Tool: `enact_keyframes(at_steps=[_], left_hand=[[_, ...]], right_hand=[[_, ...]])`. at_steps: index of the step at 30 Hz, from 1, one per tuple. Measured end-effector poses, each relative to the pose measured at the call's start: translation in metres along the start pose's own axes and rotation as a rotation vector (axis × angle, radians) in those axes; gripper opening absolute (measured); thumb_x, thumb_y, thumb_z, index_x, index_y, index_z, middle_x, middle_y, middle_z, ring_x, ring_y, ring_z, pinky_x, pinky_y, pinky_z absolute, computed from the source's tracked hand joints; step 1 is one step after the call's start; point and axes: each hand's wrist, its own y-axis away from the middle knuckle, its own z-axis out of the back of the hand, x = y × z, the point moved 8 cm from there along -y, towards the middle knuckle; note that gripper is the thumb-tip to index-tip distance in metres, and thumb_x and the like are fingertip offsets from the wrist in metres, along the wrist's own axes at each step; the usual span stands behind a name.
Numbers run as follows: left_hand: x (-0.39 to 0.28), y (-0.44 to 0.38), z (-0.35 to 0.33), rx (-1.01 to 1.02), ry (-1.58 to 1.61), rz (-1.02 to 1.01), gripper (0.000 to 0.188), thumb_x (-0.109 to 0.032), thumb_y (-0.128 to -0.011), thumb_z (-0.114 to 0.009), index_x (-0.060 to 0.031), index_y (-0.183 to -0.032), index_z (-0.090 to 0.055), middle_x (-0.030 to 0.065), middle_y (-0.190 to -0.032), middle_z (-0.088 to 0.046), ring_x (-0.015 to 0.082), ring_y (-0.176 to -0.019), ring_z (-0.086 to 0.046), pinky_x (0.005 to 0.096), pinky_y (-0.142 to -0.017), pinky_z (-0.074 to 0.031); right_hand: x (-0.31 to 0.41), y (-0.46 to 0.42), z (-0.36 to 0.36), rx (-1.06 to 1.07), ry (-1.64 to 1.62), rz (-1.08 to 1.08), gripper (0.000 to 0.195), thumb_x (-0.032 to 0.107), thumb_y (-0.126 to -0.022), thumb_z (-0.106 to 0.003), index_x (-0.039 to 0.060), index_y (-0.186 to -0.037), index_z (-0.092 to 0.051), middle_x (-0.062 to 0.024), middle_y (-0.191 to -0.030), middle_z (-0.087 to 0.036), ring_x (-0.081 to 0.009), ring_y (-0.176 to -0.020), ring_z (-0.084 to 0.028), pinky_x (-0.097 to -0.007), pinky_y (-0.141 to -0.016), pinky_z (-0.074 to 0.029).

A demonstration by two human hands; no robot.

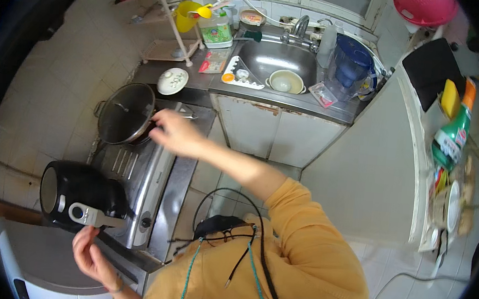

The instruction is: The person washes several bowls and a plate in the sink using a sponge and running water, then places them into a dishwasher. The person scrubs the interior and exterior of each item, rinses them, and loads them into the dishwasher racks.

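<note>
A dark round pan (125, 114) with a loop handle at its far left side sits over the rear part of the gas stove (149, 188). At its right rim, the fingers of my right hand (176, 132) are closed, slightly blurred; the exact grip is partly hidden. Close to the light handle of a black air fryer (84, 190) is my left hand (93, 256), its fingers loosely bent and holding nothing; whether a fingertip touches the handle is unclear. A white patterned lid (172, 81) lies on the counter beyond the pan.
Ahead, the steel sink (270, 55) holds a cream bowl (286, 81). A white corner tray (252, 83), a blue-lidded water pitcher (349, 67) and a plastic rack (169, 50) stand around it. On the right, a green spray bottle (450, 139) rests atop the white refrigerator (363, 161).
</note>
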Motion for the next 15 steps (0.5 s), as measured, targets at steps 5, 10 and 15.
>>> enact_keyframes(at_steps=[5,10,15], left_hand=[[0.044,-0.049,-0.161,0.108,0.407,0.074,0.013,-0.005,-0.088,-0.050,0.0017,-0.099,-0.053,0.0162,-0.102,-0.056,0.0235,-0.094,-0.057,0.0327,-0.077,-0.050],[0.064,-0.108,-0.284,0.234,0.518,0.024,0.013,-0.005,-0.088,-0.053,0.0017,-0.099,-0.054,0.0150,-0.099,-0.057,0.0194,-0.087,-0.059,0.0306,-0.081,-0.048],[0.089,-0.176,-0.388,0.327,0.574,0.073,0.012,-0.004,-0.087,-0.053,0.0019,-0.098,-0.053,0.0140,-0.099,-0.057,0.0178,-0.089,-0.058,0.0283,-0.081,-0.047]], right_hand=[[-0.175,-0.013,0.140,0.014,0.362,-0.440,0.038,0.026,-0.081,-0.059,-0.0034,-0.104,-0.055,-0.0226,-0.103,-0.060,-0.0351,-0.099,-0.057,-0.0419,-0.085,-0.046],[-0.317,-0.009,0.272,-0.010,0.721,-0.793,0.029,0.021,-0.078,-0.057,-0.0001,-0.097,-0.062,-0.0210,-0.106,-0.061,-0.0351,-0.100,-0.058,-0.0422,-0.086,-0.046],[-0.431,0.005,0.358,0.020,0.817,-1.091,0.028,0.013,-0.076,-0.056,0.0011,-0.099,-0.065,-0.0211,-0.109,-0.060,-0.0342,-0.103,-0.058,-0.0388,-0.087,-0.046]])
